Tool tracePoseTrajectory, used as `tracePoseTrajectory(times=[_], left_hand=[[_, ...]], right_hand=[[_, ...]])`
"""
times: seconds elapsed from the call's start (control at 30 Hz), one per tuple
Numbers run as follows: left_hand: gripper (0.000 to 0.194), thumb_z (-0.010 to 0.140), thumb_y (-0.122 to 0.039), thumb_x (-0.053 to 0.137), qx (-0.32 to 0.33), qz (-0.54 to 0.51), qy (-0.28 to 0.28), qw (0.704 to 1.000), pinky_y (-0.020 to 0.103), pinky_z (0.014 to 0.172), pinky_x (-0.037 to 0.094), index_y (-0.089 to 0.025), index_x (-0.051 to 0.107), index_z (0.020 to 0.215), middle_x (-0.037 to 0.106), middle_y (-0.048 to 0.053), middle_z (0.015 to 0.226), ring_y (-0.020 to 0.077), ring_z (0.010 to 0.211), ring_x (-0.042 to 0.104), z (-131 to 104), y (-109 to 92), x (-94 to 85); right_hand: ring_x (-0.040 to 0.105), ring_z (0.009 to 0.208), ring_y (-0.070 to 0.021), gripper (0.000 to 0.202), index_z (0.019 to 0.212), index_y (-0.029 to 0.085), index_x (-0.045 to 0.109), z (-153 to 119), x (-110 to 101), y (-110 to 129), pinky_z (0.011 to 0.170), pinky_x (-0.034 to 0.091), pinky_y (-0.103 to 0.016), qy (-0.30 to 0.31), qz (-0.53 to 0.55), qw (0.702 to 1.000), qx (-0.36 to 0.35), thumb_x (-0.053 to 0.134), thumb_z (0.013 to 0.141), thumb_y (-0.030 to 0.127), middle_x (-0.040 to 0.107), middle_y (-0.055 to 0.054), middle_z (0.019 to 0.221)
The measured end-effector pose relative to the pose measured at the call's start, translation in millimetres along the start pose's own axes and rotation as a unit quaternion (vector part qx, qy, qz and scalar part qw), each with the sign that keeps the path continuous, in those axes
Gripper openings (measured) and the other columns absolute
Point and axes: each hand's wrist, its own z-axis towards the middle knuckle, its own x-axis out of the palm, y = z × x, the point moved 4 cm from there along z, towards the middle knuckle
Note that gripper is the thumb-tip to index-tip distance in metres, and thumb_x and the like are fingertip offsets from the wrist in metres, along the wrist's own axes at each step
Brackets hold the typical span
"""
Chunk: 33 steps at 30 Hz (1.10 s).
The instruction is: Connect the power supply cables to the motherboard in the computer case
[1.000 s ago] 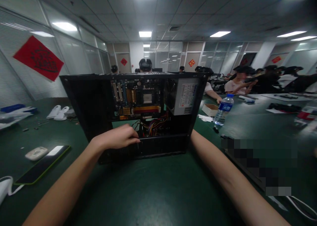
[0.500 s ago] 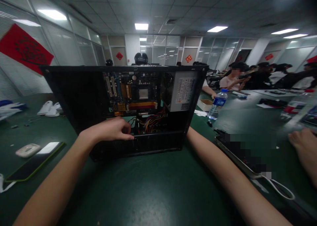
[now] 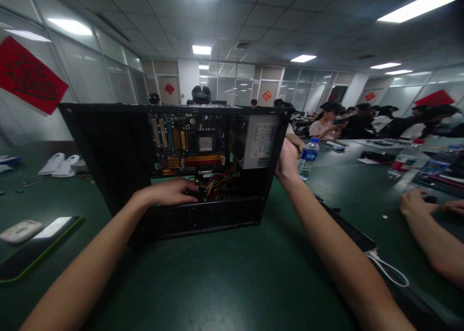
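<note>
An open black computer case stands upright on the green table, its inside facing me. In it show a motherboard with slots and a silver square, a grey power supply at upper right, and coloured cables below. My left hand reaches in over the lower front rail, thumb along the rail and fingers bent inside near the cables; the fingertips are partly lost in shadow. Against the case's right side is my right hand, closed on its edge, most fingers hidden behind it.
At left lie a phone, a pale rounded case and white objects. Water bottles stand at right, near a dark device with a white cable. Another person's hand rests at far right.
My right hand has come into view, higher along the case's right side. My left hand has shifted slightly, its fingers straighter. The view has turned a little to the right.
</note>
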Motion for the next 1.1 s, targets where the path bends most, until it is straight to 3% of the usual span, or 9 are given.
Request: tracePoseTrajectory(times=[0.07,0.2,0.33,0.43,0.5,0.57,0.63,0.8,1.1], left_hand=[[0.042,0.095,-0.050,0.055,0.009,-0.005,-0.025,1.000,0.029,0.083,0.051,-0.017,0.074,0.112,0.077,0.008,0.112,0.0234,0.097,0.071,0,-4,-3.5],[0.047,0.094,-0.055,0.055,-0.014,-0.024,-0.102,0.994,0.031,0.087,0.052,-0.017,0.074,0.115,0.077,0.008,0.114,0.0247,0.100,0.070,-10,-15,-23.4],[0.046,0.090,-0.054,0.061,0.001,-0.081,-0.203,0.976,0.036,0.088,0.056,-0.017,0.074,0.115,0.077,0.007,0.112,0.0253,0.101,0.070,-22,-44,-51.2],[0.048,0.089,-0.057,0.060,0.014,-0.138,-0.295,0.945,0.033,0.074,0.059,-0.015,0.074,0.108,0.077,0.008,0.096,0.0228,0.085,0.071,-29,-71,-67.9],[0.049,0.091,-0.058,0.059,0.030,-0.165,-0.344,0.924,0.032,0.071,0.059,-0.014,0.073,0.107,0.075,0.007,0.088,0.0209,0.078,0.071,-34,-89,-72.7],[0.049,0.090,-0.058,0.060,0.046,-0.178,-0.351,0.918,0.031,0.070,0.060,-0.014,0.073,0.107,0.074,0.006,0.084,0.0203,0.076,0.071,-38,-103,-70.3],[0.048,0.088,-0.058,0.063,0.055,-0.179,-0.315,0.931,0.031,0.070,0.060,-0.014,0.073,0.106,0.074,0.006,0.084,0.0209,0.076,0.071,-40,-113,-62.2],[0.042,0.087,-0.052,0.066,0.043,-0.158,-0.226,0.960,0.030,0.067,0.059,-0.017,0.074,0.110,0.075,0.005,0.088,0.0224,0.080,0.071,-49,-122,-44.0],[0.031,0.088,-0.044,0.066,0.083,-0.138,-0.211,0.964,0.026,0.065,0.055,-0.018,0.076,0.101,0.075,0.003,0.088,0.0191,0.078,0.069,-57,-134,-41.0]], right_hand=[[0.061,0.067,-0.0103,0.025,0.077,0.018,0.061,2,-6,31,0.057,0.046,-0.021,0.011,0.012,0.999,-0.032,0.060,0.092,0.037,0.063,0.001,0.075],[0.060,0.065,-0.0109,0.018,0.074,0.024,0.065,-30,-2,118,0.056,0.043,-0.024,0.082,0.015,0.972,-0.218,0.059,0.090,0.030,0.061,-0.001,0.074],[0.054,0.055,-0.0103,0.034,0.071,0.024,0.066,-84,32,163,0.053,0.041,-0.026,0.252,-0.120,0.915,-0.290,0.051,0.100,0.035,0.058,0.000,0.064],[0.057,0.061,-0.0107,0.025,0.077,0.023,0.069,-117,63,151,0.060,0.045,-0.025,0.427,-0.282,0.821,-0.255,0.063,0.095,0.040,0.063,0.001,0.068],[0.062,0.070,-0.0127,0.015,0.090,0.023,0.072,-131,76,134,0.068,0.049,-0.025,0.484,-0.310,0.788,-0.221,0.069,0.092,0.038,0.070,0.000,0.082],[0.067,0.082,-0.0151,0.017,0.105,0.022,0.071,-140,81,118,0.075,0.052,-0.027,0.503,-0.303,0.787,-0.190,0.066,0.094,0.034,0.073,-0.003,0.099],[0.069,0.088,-0.0162,0.020,0.112,0.021,0.068,-145,81,105,0.078,0.054,-0.028,0.514,-0.293,0.789,-0.165,0.062,0.097,0.032,0.073,-0.004,0.106],[0.069,0.085,-0.0159,0.016,0.107,0.021,0.068,-157,76,95,0.075,0.054,-0.027,0.553,-0.286,0.773,-0.125,0.059,0.098,0.030,0.073,-0.003,0.098],[0.064,0.077,-0.0132,0.012,0.094,0.018,0.064,-169,73,84,0.070,0.048,-0.024,0.548,-0.285,0.779,-0.110,0.056,0.100,0.026,0.069,-0.001,0.087]])
